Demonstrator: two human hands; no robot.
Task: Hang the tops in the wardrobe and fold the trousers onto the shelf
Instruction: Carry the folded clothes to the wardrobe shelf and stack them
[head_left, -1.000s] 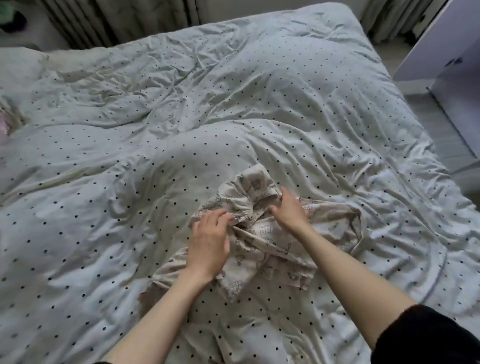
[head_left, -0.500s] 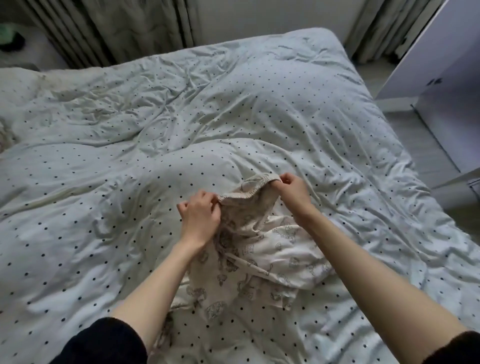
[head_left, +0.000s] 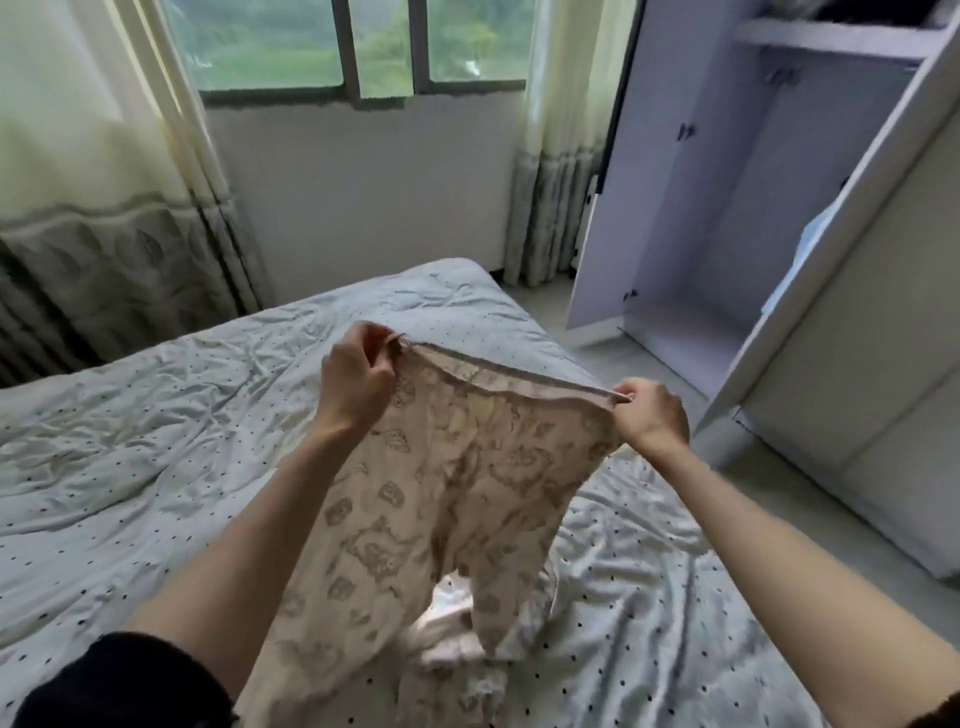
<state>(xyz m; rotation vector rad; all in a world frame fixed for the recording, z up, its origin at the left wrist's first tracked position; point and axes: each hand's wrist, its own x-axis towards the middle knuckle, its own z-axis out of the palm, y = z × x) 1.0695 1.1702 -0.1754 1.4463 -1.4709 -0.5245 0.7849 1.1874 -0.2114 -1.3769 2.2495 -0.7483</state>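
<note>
Hands, left (head_left: 356, 382) and right (head_left: 649, 415), pinch cream patterned cotton trousers (head_left: 452, 499) by the waistband (stretched taut) above the polka-dot bed (head_left: 130, 441); legs dangle.

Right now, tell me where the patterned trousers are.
In the head view the patterned trousers hang mid-frame above the dotted duvet, waistband stretched between the left hand and right hand; the open wardrobe stands to the right.
</note>
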